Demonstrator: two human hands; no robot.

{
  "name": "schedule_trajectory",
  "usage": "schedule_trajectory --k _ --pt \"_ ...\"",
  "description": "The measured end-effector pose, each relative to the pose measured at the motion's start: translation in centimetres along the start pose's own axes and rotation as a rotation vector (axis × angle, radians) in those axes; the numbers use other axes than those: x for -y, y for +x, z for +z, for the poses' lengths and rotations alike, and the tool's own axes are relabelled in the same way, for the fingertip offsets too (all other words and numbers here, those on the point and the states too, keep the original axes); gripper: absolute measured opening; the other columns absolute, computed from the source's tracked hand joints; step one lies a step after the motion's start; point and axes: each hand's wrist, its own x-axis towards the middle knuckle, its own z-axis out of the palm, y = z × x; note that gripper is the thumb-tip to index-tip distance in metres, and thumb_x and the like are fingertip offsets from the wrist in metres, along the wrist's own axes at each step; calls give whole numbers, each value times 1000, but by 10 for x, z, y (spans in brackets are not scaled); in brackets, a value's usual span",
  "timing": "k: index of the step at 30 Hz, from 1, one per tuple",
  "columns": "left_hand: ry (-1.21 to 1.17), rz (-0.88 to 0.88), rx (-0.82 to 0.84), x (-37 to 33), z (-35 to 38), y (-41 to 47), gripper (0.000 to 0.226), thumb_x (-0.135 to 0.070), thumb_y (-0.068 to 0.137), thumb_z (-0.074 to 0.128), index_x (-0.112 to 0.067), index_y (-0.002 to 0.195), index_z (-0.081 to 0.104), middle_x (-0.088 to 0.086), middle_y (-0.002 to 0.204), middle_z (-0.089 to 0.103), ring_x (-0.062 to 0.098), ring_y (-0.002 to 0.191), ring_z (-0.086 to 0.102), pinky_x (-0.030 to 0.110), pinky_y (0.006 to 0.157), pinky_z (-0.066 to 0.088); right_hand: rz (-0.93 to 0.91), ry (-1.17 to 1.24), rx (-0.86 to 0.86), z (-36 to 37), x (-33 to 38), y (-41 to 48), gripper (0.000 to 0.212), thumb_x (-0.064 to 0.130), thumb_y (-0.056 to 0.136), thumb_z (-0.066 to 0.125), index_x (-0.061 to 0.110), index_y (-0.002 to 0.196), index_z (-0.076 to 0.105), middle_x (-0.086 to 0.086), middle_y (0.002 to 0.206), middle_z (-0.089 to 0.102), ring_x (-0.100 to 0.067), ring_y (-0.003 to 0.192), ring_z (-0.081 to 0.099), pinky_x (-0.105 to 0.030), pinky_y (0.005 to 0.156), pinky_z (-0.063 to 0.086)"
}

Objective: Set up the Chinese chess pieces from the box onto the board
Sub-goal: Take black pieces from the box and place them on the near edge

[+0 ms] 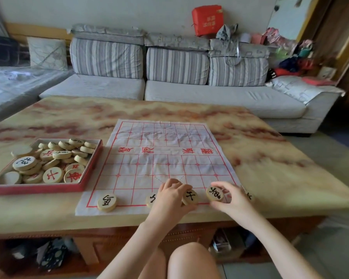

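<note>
Head view looks down on a cloth board [165, 158] lying wrinkled on a marble-patterned table [280, 178], its near edge close to the table's near edge. The left hand [169, 196] curls its fingers and thumb round a black-lettered piece [190, 196], held tilted over the near row. The right hand [228, 196] pinches a second black-lettered piece [215, 193] just beside it on the same row. A third piece [107, 201] lies flat at the board's near left corner. A fourth piece [151, 200] peeks out at the left hand's side, and a fifth piece [248, 196] is mostly hidden behind the right hand at the near right corner. The red box [89, 168] sits left of the board, its right wall just beside the cloth's left edge, and it is heaped with loose pieces [50, 158]. Beyond the near row the red grid runs open to the far edge. A broad band of tabletop shows to the right of the cloth and between its far edge and the sofa [210, 97].
</note>
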Motion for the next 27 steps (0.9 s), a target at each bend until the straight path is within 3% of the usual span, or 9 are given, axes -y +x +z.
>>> schedule_trajectory --k 2,6,14,19,24,27 --pt "10 2 11 1 5 1 55 -49 79 59 -28 128 48 -7 125 53 12 127 31 28 104 24 -18 -72 6 6 -1 0 49 25 76 72 31 121 54 20 106 51 -13 112 44 -30 96 39" --pt "3 26 36 1 12 2 55 -50 78 58 -29 128 49 -10 129 53 10 134 26 28 108 18 -52 -225 -14 13 -2 2 50 31 77 69 29 124 54 10 117 54 -15 112 41 -26 88 34" --pt "3 41 20 3 17 1 54 -48 78 59 -28 127 49 -10 130 52 11 136 23 29 110 17 -65 -199 -25 14 -5 0 53 30 75 71 28 125 53 9 115 54 -15 110 42 -25 91 35" --pt "-57 25 11 3 8 -1 64 -52 80 57 -30 137 36 -10 140 42 9 138 17 30 112 16 -71 -158 -21 9 7 -1 64 32 77 71 32 134 42 14 122 46 -9 119 35 -24 97 29" --pt "-134 19 -106 27 -24 -1 42 -44 84 56 -27 123 54 -12 130 54 12 135 29 36 112 25 -121 -19 54 13 40 8 50 27 83 66 33 130 48 29 113 40 0 122 33 -19 97 24" --pt "-136 -37 -179 53 -54 -6 35 -36 84 60 -26 117 59 -10 125 58 12 130 36 31 110 27 -161 11 96 29 66 19 45 26 86 64 30 128 49 23 113 43 -1 120 34 -21 98 24"
